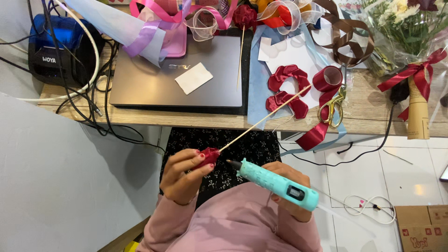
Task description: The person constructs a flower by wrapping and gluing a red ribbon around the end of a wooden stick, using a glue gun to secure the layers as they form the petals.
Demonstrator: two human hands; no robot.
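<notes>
My left hand point(183, 173) pinches a small dark red ribbon rose point(208, 156) fixed on the end of a thin wooden stick point(266, 119) that slants up to the right over the desk edge. My right hand point(288, 189) grips a teal glue gun point(275, 182), its metal tip pointing left and stopping just short of the rose. Both hands hover over my lap, below the wooden desk point(373, 112). On the desk lie dark red ribbon petals point(287, 88), a red ribbon roll point(328, 78) and gold-handled scissors point(332, 107).
A shut grey laptop point(177, 74) with a white card on it sits mid-desk, a finished rose on a stick point(244, 18) above it. Cables and a dark blue device point(60, 42) are at left, a wrapped flower bouquet point(410, 37) at right, a cardboard box point(422, 228) on the floor.
</notes>
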